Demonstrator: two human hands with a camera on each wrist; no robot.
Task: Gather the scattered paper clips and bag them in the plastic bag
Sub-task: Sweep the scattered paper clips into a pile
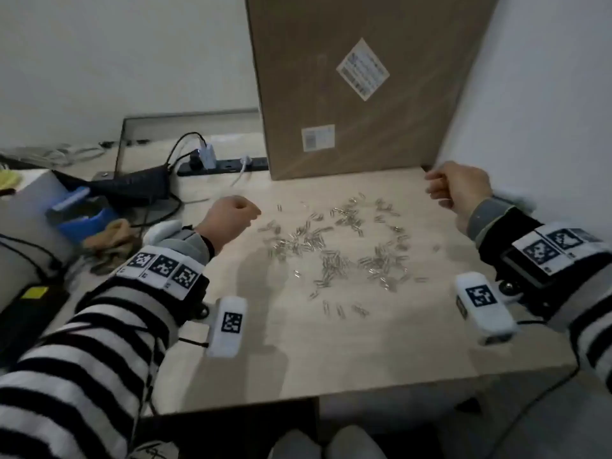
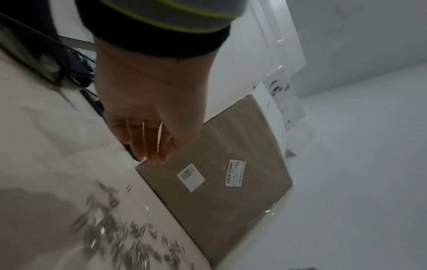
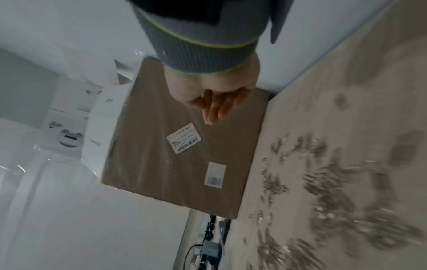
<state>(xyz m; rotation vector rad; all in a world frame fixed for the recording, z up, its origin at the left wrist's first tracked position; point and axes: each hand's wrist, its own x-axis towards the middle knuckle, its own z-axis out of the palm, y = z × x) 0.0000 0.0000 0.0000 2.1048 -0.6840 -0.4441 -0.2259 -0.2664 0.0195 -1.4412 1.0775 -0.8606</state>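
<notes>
Several silver paper clips [image 1: 337, 246] lie scattered over the middle of the light wooden table [image 1: 331, 352]; they show blurred in the left wrist view [image 2: 129, 235] and in the right wrist view [image 3: 335, 182]. My left hand [image 1: 231, 215] hovers at the left edge of the scatter with its fingers curled. Thin shiny streaks cross its fingers [image 2: 150, 138], and I cannot tell what they are. My right hand [image 1: 457, 190] is raised at the far right of the clips, fingers curled [image 3: 217, 107], with nothing seen in it. No plastic bag shows plainly in any view.
A tall cardboard box [image 1: 357, 94] with labels stands at the back of the table. A black power strip [image 1: 225, 165] with plugs and cables lies to its left. A blue object [image 1: 82, 217] and cloth sit far left. A white wall [image 1: 546, 111] borders the right.
</notes>
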